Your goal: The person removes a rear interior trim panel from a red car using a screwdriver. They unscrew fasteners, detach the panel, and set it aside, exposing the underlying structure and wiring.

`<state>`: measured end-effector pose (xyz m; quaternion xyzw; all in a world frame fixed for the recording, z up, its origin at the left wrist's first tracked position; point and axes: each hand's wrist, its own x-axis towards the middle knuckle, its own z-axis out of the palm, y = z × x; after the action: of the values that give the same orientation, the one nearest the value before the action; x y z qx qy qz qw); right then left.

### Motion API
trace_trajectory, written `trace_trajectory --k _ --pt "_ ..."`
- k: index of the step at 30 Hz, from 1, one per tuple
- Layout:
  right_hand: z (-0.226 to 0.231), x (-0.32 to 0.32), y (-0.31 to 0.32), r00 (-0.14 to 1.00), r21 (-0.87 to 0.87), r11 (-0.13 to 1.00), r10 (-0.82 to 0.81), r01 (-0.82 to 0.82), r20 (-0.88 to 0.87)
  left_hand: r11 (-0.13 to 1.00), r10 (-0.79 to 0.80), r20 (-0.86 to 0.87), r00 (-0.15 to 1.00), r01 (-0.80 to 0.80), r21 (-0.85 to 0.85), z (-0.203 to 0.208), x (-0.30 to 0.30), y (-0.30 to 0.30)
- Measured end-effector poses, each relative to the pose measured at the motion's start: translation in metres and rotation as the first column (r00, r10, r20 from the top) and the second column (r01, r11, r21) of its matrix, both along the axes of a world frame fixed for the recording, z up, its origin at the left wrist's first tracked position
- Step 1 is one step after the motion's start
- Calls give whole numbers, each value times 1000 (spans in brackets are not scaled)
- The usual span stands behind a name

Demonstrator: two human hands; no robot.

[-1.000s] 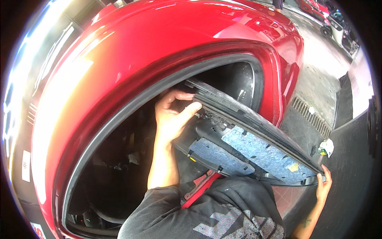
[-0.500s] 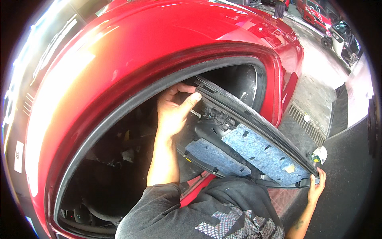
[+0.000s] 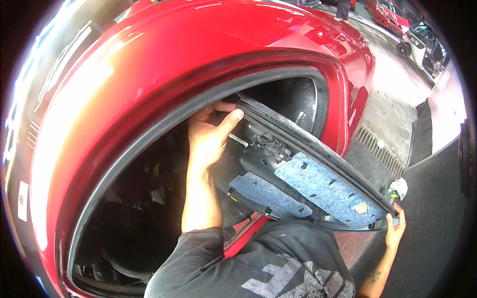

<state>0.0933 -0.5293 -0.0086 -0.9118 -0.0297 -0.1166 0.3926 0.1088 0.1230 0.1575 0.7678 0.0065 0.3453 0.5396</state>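
A car door trim panel [image 3: 278,134] lies slantwise across the doorway of a red car [image 3: 213,35], its back side turned up. Two pieces of blue felt padding [image 3: 318,184] are fixed to that back, among black plastic parts. My left hand [image 3: 211,129] pinches the panel's far left end, thumb on top and some fingers hidden beneath. At the opposite end, by the right corner, my right hand [image 3: 396,226] is closed on the edge. The panel's near side sits close to my dark shirt. Part of its left end is in the dark of the cabin.
A black rubber seal [image 3: 124,154] rims the door opening. Right of the car are a floor drain grate [image 3: 380,149] and a crumpled white-and-green packet [image 3: 397,188]. Farther back stand another red car [image 3: 390,15], a stripped car part with a wheel [image 3: 422,47] and a person [image 3: 343,9].
The panel and my left hand have shifted slightly left and away from me. Both hands keep their hold; the whole view has also moved a little.
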Motion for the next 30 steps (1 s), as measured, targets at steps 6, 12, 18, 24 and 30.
trace_trajectory --k 6,12,18,24,30 --pt "0 2 3 1000 24 1000 -11 11 -6 976 -208 226 952 217 -16 -8 14 22" --pt "11 3 11 999 -101 995 24 -22 25 968 -240 37 970 236 89 9 9 18" --pt "5 3 9 999 -105 994 27 -24 26 961 -252 6 968 250 116 11 6 8" --pt "8 0 15 999 -107 994 -1 6 42 968 -247 38 968 245 52 8 11 1" --pt "4 -3 15 999 -102 994 -19 24 50 969 -247 10 969 247 -9 14 13 -9"
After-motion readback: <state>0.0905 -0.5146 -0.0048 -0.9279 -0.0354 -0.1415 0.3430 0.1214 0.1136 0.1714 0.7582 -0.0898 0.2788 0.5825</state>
